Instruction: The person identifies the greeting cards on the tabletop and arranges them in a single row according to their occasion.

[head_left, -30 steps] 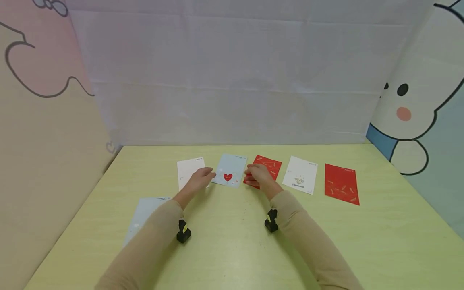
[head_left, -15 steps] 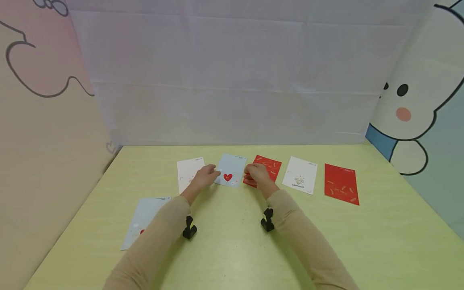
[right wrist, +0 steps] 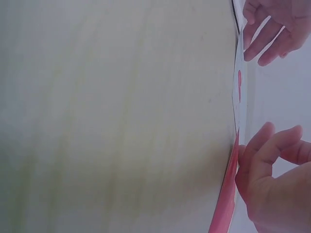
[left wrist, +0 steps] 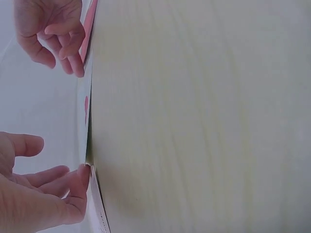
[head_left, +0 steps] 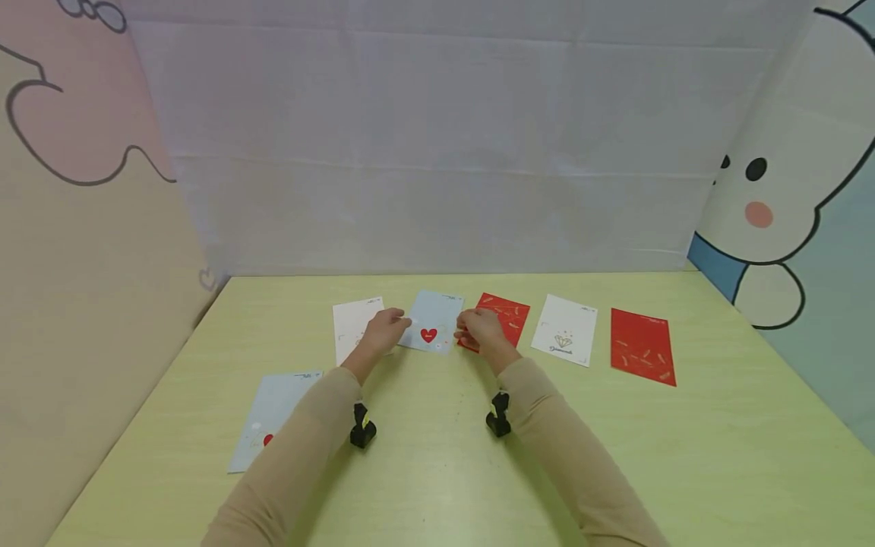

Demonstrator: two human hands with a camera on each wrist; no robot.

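Observation:
A pale blue card with a red heart point(head_left: 432, 315) lies flat on the table between my two hands. At its left edge is my left hand point(head_left: 383, 330), above the right part of a white card point(head_left: 350, 315); a fingertip seems to touch the blue card's edge in the left wrist view. My right hand point(head_left: 480, 330) is at the blue card's right edge, over the lower left of a red card point(head_left: 513, 313). In the right wrist view, the fingers of my right hand point(right wrist: 272, 170) are loosely bent and the thumb stands apart. Neither hand grips a card.
To the right lie a white card with a diamond drawing point(head_left: 566, 327) and another red card point(head_left: 642, 346). Another pale blue card point(head_left: 263, 422) lies front left, partly under my left sleeve. A white cloth point(head_left: 437, 152) hangs behind the table point(head_left: 437, 471).
My left hand has shifted slightly right, uncovering more of the white card and the front-left blue card. My right hand has moved slightly left. The cards show no clear movement.

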